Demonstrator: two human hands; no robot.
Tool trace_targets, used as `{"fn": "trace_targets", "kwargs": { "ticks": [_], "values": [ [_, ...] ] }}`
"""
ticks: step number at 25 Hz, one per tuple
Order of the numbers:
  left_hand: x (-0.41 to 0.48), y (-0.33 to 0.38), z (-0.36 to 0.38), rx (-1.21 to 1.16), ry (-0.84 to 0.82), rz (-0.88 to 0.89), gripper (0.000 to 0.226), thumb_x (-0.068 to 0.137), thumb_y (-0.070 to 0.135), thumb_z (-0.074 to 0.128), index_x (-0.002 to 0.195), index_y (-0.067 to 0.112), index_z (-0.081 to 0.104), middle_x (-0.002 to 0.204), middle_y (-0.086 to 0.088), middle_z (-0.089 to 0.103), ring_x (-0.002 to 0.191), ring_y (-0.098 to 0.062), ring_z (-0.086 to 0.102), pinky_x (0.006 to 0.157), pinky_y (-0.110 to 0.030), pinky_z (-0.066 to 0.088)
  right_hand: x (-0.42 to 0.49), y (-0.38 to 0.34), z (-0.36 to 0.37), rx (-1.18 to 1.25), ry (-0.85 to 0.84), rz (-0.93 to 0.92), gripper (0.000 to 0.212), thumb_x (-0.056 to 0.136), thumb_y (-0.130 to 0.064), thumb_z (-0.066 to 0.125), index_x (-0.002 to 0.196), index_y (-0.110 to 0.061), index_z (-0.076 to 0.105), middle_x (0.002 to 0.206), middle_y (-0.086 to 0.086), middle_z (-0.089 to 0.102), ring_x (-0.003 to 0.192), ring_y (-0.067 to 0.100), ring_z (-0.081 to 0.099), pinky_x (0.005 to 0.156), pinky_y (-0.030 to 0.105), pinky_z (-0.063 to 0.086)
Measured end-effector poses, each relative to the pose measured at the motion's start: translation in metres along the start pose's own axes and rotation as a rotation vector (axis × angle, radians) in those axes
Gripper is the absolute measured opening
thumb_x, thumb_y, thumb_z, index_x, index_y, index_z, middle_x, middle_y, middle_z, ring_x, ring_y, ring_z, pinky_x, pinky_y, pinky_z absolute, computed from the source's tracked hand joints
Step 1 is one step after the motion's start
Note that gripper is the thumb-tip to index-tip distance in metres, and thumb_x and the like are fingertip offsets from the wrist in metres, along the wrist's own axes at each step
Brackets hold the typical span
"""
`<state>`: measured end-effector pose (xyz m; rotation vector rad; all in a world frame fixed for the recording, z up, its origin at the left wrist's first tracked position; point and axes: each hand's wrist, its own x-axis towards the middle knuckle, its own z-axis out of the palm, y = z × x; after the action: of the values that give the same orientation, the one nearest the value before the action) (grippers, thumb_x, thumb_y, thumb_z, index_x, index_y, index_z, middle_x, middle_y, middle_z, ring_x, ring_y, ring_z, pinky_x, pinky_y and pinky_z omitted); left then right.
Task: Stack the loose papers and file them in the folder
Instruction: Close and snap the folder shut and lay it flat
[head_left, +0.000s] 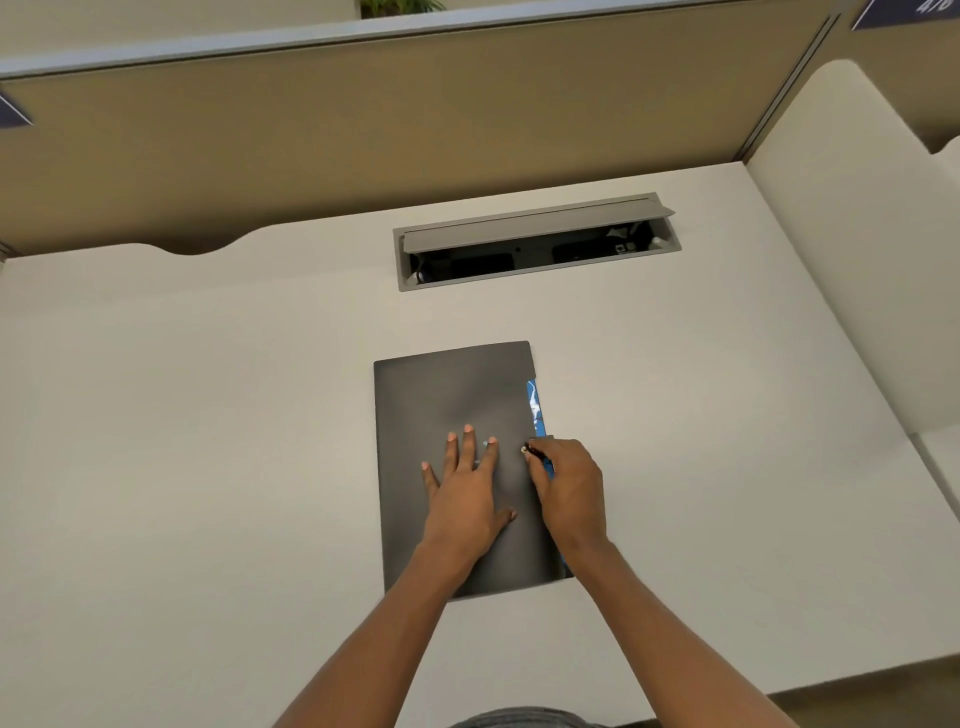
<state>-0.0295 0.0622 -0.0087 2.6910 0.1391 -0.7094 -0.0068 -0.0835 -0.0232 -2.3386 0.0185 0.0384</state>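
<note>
A dark grey folder lies closed and flat on the white desk, in front of me. A blue strip of paper shows along its right edge; the rest of the papers are hidden inside. My left hand rests palm down on the folder's cover with fingers spread. My right hand is at the folder's right edge, its fingertips pinched on a small dark clasp or tab there.
A grey cable box with its lid propped open is set into the desk behind the folder. A tan partition wall closes the back, and a white side panel stands at the right.
</note>
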Motion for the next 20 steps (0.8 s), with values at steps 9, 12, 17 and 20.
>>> {"fn": "trace_targets", "kwargs": {
  "ticks": [9,12,17,20],
  "values": [
    [0.003,-0.004,0.003,-0.022,0.005,0.005,0.1,0.091,0.048,0.07,0.165,0.028,0.006,0.174,-0.005,-0.012,0.16,-0.028,-0.014,0.127,-0.062,-0.001,0.0,-0.006,0.011,-0.036,-0.035,0.092,0.023,0.103,-0.021,0.054,0.115,-0.011,0.071,0.107,0.002,0.066,0.091,0.012,0.059,0.091,0.029,0.053],
    [0.003,-0.003,0.003,-0.028,0.002,0.006,0.1,0.091,0.047,0.07,0.165,0.028,0.006,0.174,-0.005,-0.012,0.16,-0.028,-0.014,0.126,-0.063,-0.001,-0.001,-0.006,0.01,-0.134,-0.057,0.039,0.02,0.104,-0.019,0.05,0.108,-0.012,0.068,0.101,-0.001,0.061,0.085,0.013,0.059,0.085,0.032,0.054],
    [0.003,-0.003,0.004,-0.033,0.008,0.011,0.099,0.091,0.048,0.07,0.165,0.027,0.007,0.174,-0.006,-0.012,0.16,-0.028,-0.014,0.126,-0.064,0.0,-0.006,-0.002,0.016,-0.436,-0.145,-0.178,0.032,0.078,-0.002,0.082,0.108,0.002,0.072,0.104,0.016,0.071,0.098,0.028,0.069,0.078,0.038,0.063],
    [0.002,-0.004,0.003,-0.03,0.005,0.015,0.099,0.091,0.049,0.069,0.165,0.027,0.007,0.174,-0.006,-0.012,0.16,-0.028,-0.014,0.126,-0.064,0.002,-0.009,-0.005,0.019,-0.534,-0.148,-0.209,0.053,0.061,-0.007,0.096,0.109,0.002,0.075,0.101,0.015,0.075,0.094,0.026,0.074,0.073,0.032,0.066]
  ]
}}
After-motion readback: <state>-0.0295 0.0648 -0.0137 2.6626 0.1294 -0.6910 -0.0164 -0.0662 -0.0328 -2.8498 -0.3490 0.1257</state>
